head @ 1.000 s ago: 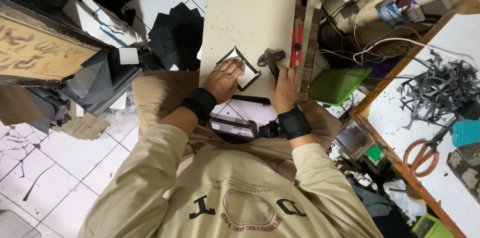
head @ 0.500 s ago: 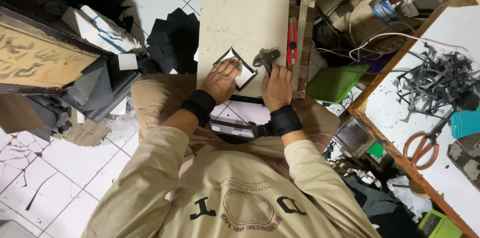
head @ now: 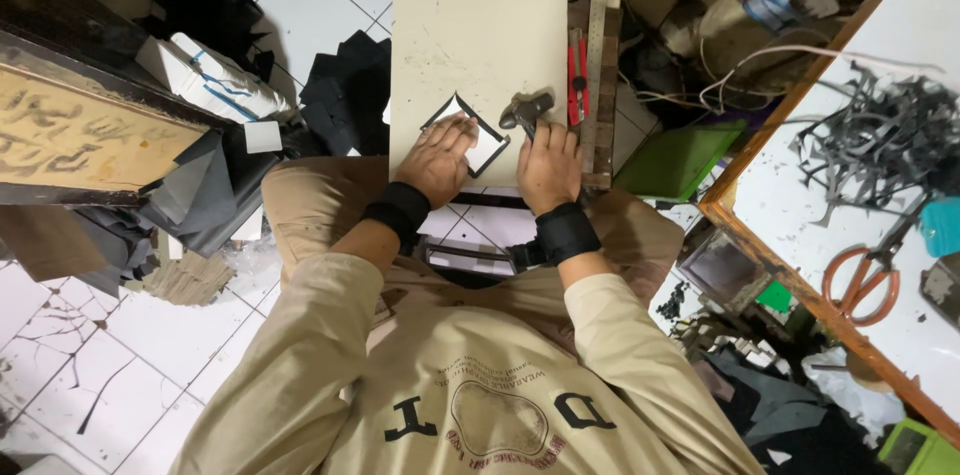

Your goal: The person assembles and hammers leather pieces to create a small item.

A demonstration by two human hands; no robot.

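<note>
We see the cream board (head: 480, 25) across the lap; on its near edge lies a white card (head: 468, 132) with black border; our left hand (head: 436, 157) rests flat and open on it, our right hand (head: 548, 163) is closed round a dark hammer (head: 526, 110). Best to pin the card firmly and strike lightly along its edge; the card's near part and the hammer's handle are hidden under the hands.
</note>
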